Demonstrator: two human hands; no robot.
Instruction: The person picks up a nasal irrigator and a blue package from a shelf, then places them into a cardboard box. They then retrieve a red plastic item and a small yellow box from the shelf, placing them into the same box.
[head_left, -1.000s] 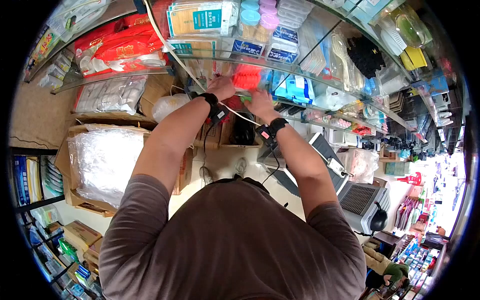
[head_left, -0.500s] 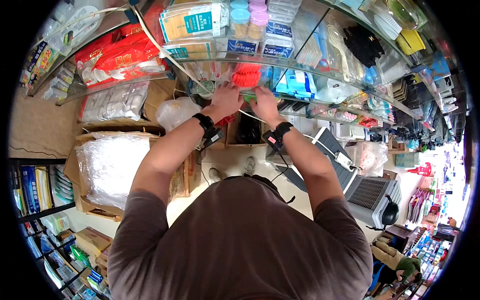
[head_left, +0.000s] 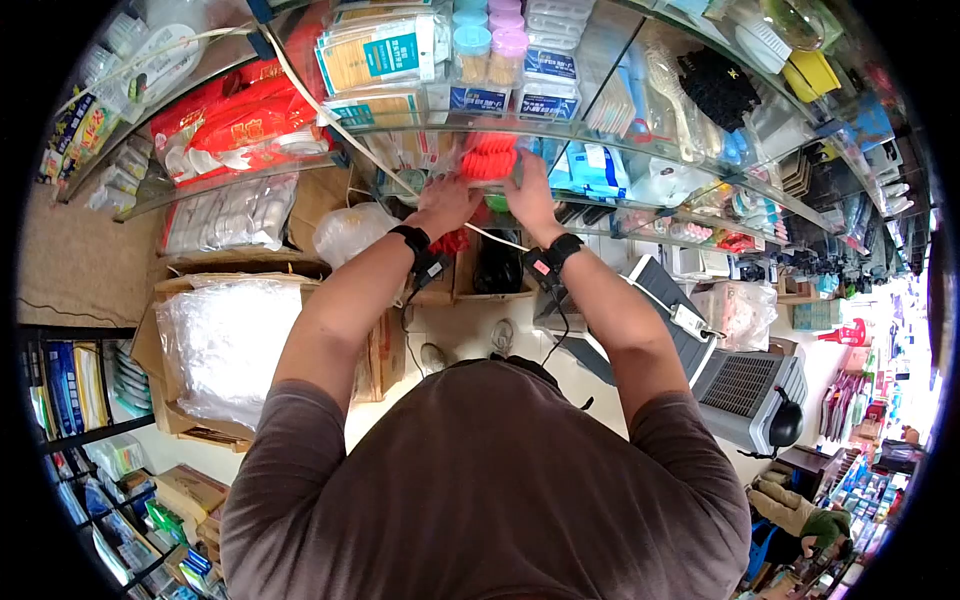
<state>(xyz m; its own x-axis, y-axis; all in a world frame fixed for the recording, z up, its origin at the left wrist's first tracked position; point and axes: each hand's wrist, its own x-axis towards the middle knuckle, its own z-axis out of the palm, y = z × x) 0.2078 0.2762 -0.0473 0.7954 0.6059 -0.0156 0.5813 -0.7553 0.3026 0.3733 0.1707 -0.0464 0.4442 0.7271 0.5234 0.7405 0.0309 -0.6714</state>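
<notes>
A clear-wrapped pack of ridged red items (head_left: 488, 163) sits at the front of the glass shelf, below the upper tier; its exact kind is too small to tell. My left hand (head_left: 447, 204) is at its lower left, fingers curled in against the wrapping. On the pack's right edge rests my right hand (head_left: 531, 198), fingers bent around that side. The fingertips of both hands are partly hidden. Just right of my right hand lies a blue-and-white packet (head_left: 592, 172). A white cable (head_left: 375, 148) runs down past my left hand.
Above stand toothpick jars (head_left: 472, 55) and packaged picks (head_left: 385, 55). Red bags (head_left: 240, 120) fill the left shelf. An open carton (head_left: 225, 340) is at left, a grey air cooler (head_left: 750, 395) at right. Another person (head_left: 800, 515) is at lower right.
My right hand has moved up along the right side of the red pack. My left hand has drawn slightly down and left. The view has shifted a little.
</notes>
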